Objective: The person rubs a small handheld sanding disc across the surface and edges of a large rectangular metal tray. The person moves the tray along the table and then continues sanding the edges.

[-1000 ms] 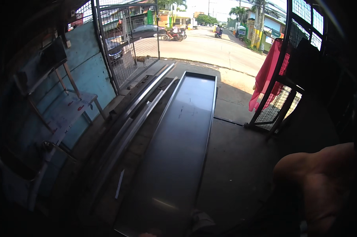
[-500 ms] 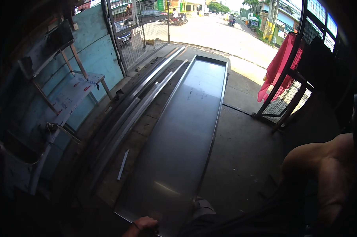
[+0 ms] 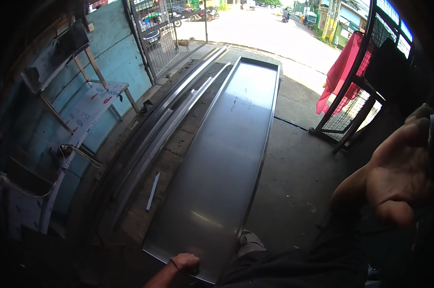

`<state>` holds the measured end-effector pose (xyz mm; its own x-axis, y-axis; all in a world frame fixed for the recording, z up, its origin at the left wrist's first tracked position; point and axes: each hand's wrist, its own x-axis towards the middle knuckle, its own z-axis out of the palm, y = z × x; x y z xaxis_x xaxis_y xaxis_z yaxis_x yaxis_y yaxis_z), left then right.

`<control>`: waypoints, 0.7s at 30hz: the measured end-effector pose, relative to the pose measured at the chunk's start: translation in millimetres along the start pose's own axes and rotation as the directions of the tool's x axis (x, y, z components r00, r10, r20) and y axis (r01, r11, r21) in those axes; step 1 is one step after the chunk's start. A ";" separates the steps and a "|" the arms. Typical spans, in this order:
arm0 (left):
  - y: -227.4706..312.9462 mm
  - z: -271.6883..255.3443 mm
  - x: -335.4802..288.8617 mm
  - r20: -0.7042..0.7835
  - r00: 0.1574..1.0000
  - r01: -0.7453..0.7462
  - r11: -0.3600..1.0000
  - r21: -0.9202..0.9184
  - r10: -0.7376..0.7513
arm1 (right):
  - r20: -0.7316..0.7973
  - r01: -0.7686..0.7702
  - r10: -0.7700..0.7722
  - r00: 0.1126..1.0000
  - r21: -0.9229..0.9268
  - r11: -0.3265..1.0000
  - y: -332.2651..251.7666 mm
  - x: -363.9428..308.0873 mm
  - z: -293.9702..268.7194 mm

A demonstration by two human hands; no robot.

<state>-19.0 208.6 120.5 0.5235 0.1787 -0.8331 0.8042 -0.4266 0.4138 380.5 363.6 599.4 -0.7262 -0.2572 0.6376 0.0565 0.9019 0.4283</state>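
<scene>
Long metal tray [image 3: 222,163] runs near to far across the middle, low raised rim all round; what props it from below, cannot tell. Main risk, my guess: the tray skids or tips if pulled from the near end only, since just one hand is by it. Far end could swing left into the metal bars [image 3: 181,113] lying alongside. Thin rim may also nick bare fingers. Shoe [image 3: 250,241] sits right by the near right side, so a dropped corner could catch the foot. Loose strip [image 3: 152,192] on the left is a possible snag.

Grip: left hand [image 3: 186,262] is at the tray's near end, fingers look curled; whether they pinch the rim or only rest there, cannot tell. Right hand [image 3: 399,185] is raised at far right of view, palm bare, thumb well apart from fingers, grip wide, nothing seen in it, well clear of the tray.
</scene>
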 end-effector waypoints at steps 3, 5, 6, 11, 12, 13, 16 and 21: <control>-9.5 29.2 29.8 -0.035 0.991 -0.135 0.985 -0.106 0.132 | -0.648 -0.475 0.401 0.648 0.067 0.877 10.0 -69.9 141.9; 2.3 17.8 35.7 0.009 0.989 -0.149 0.984 -0.094 0.151 | -0.374 -0.761 0.705 0.603 -0.006 0.649 10.0 -128.3 198.2; 8.7 12.2 30.1 0.021 0.989 -0.145 0.988 -0.058 0.146 | -0.333 -0.821 0.768 0.548 -0.039 0.569 4.7 -149.9 220.2; -51.1 38.4 55.1 -0.004 0.971 -0.231 0.940 -0.250 0.238 | -0.165 -0.983 0.970 -0.180 0.007 -0.181 -63.4 -310.8 361.1; -71.0 49.2 53.4 0.007 0.967 -0.238 0.917 -0.320 0.253 | -0.170 -0.931 0.932 -0.320 -0.127 -0.343 -80.9 -325.4 384.1; -93.5 71.7 49.9 -0.109 0.970 -0.241 0.928 -0.285 0.219 | -0.170 -0.872 0.900 -0.401 -0.230 -0.432 -96.6 -331.4 404.8; -73.1 12.2 22.3 0.120 0.959 -0.164 0.846 -0.508 0.258 | -0.176 -0.686 0.775 -0.607 -0.375 -0.623 -135.8 -361.1 432.9; -27.6 19.0 41.3 0.140 0.952 -0.187 0.881 -0.435 0.272 | 0.091 -0.469 0.460 -0.883 -0.193 -0.862 -135.3 -328.1 451.9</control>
<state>-24.9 210.8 67.6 0.6773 -0.0704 -0.7323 0.7328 -0.0234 0.6800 301.5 482.7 42.9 0.6049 0.6739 -0.4242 0.4238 -0.7235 -0.5449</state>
